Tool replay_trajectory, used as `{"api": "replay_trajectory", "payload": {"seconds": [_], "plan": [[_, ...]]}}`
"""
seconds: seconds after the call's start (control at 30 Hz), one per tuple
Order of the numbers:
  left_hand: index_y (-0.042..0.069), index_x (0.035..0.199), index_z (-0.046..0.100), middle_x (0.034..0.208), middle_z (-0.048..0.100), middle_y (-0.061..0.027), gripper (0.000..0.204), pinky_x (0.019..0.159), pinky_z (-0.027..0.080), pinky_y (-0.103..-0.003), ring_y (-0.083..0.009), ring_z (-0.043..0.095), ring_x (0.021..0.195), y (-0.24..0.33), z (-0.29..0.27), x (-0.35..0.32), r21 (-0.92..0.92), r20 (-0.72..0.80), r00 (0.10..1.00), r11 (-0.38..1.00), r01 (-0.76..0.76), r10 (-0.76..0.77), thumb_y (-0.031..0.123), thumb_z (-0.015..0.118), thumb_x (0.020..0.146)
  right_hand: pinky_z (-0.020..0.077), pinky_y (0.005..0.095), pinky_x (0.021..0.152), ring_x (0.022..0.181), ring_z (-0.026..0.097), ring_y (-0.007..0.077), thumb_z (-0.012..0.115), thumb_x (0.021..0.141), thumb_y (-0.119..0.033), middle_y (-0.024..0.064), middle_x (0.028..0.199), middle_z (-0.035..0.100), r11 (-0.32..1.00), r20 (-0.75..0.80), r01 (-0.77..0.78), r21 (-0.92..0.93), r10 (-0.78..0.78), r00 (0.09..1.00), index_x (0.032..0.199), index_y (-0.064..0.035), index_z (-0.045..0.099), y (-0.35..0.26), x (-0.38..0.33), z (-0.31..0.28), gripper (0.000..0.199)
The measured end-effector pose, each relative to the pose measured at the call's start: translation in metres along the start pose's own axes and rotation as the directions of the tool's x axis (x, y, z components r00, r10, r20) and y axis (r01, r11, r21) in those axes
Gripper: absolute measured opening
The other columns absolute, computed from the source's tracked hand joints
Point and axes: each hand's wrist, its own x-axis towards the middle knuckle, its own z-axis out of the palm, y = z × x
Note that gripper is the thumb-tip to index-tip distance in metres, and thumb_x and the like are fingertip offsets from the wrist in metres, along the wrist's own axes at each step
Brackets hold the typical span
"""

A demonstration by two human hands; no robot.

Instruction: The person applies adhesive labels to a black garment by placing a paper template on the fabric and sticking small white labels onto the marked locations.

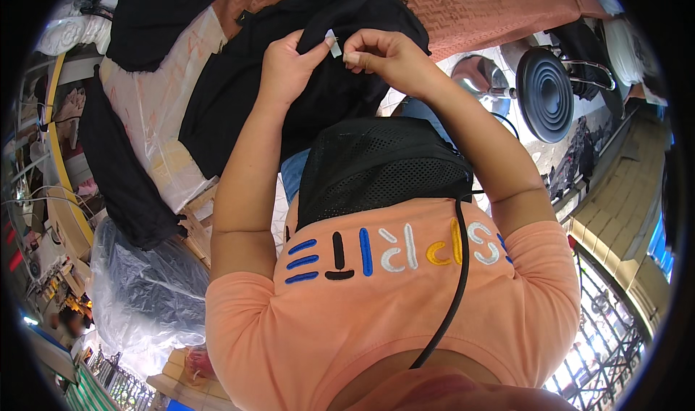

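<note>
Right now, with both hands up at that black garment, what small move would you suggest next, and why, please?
Probably keep the left hand pinching the black garment and draw the small white tag taut with the right hand. Both sets of fingertips meet at the tag on a raised fold, so a slight pull looks needed to expose it.

The black cloth garment (318, 85) looks matt and soft, lying over a woven, ribbed terracotta fabric cover (463, 20). Beside it, the clear plastic sheet (156, 114) is glossy and crinkled, and the round black stool seat (544, 92) shines smooth with ridges.
</note>
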Motion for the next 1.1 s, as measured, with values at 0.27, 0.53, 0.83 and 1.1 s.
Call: {"api": "replay_trajectory", "payload": {"seconds": [0.27,0.53,0.83,1.1], "plan": [[-0.003,0.094,0.068,0.077,0.070,-0.0073,0.031,0.065,0.049,-0.025,-0.0079,0.061,0.069,-0.005,-0.003,0.003,0.046,0.010,1.000,0.999,0.016,-0.017,0.024,0.072,0.080,0.0445,0.0224,0.069,0.076,0.059,0.0096,0.060,0.088,-0.023,0.0037,0.082,0.066,0.973,0.064,-0.146,0.177,0.137,0.989,0.091,-0.0055,0.062,-0.018,-0.004,-0.010,0.018],[-0.003,0.093,0.068,0.075,0.069,-0.0057,0.032,0.065,0.049,-0.025,-0.0075,0.059,0.067,-0.001,-0.001,0.002,-0.005,-0.006,0.999,0.999,0.048,-0.048,0.026,0.073,0.080,0.0442,0.0266,0.061,0.064,0.055,0.0106,0.060,0.090,-0.023,0.0017,0.069,0.061,0.923,0.073,-0.113,-0.369,0.150,0.986,0.090,-0.0056,0.065,-0.048,-0.019,-0.024,0.018],[-0.003,0.094,0.068,0.078,0.069,-0.0049,0.031,0.066,0.048,-0.024,-0.0072,0.060,0.069,0.004,-0.001,0.001,-0.020,0.016,0.996,0.996,0.091,-0.091,0.024,0.073,0.081,0.0495,0.0286,0.065,0.078,0.064,0.0096,0.064,0.088,-0.017,0.0056,0.079,0.066,-0.218,0.228,0.125,-0.968,-0.552,0.802,0.090,-0.0035,0.065,-0.113,-0.038,-0.055,0.014],[-0.005,0.093,0.068,0.079,0.069,-0.0066,0.032,0.067,0.048,-0.025,-0.0087,0.060,0.069,-0.002,0.000,0.005,-0.022,0.018,0.998,0.998,0.057,-0.056,0.025,0.073,0.080,0.0340,0.0475,0.102,0.073,0.059,0.0208,0.068,0.074,-0.006,0.0037,0.075,0.064,-0.130,-0.007,-0.183,-0.974,-0.798,0.602,0.079,-0.0086,0.066,-0.143,-0.046,-0.070,0.006]]}}
